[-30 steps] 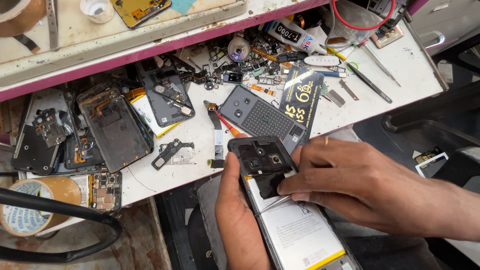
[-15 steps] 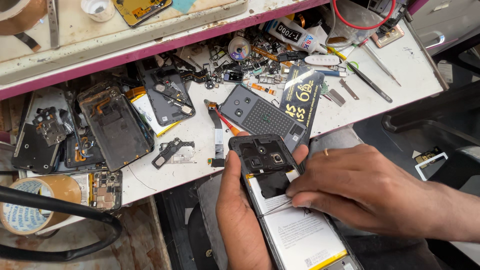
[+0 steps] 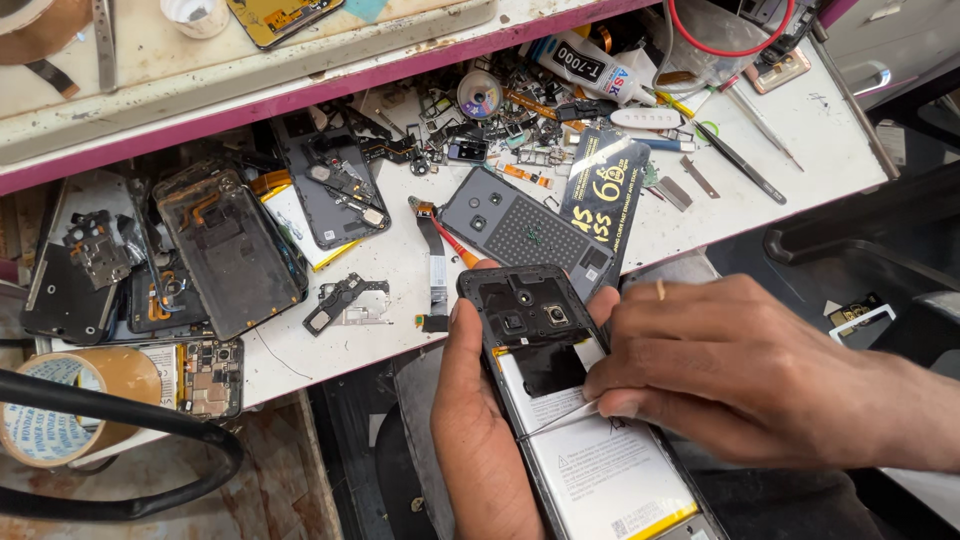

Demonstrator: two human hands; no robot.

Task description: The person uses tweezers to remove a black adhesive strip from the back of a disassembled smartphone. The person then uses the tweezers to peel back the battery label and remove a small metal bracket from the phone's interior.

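Head view, low in the middle: the left hand grips the open phone while the right hand fingers pinch thin tweezers, so the prying step looks underway and needs a gentle lift next.

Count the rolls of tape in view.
1: a brown packing tape roll at the bench's lower left edge, beside an exposed circuit board. More could be hidden among the clutter.

Tape roll, glue tube, grey back cover.
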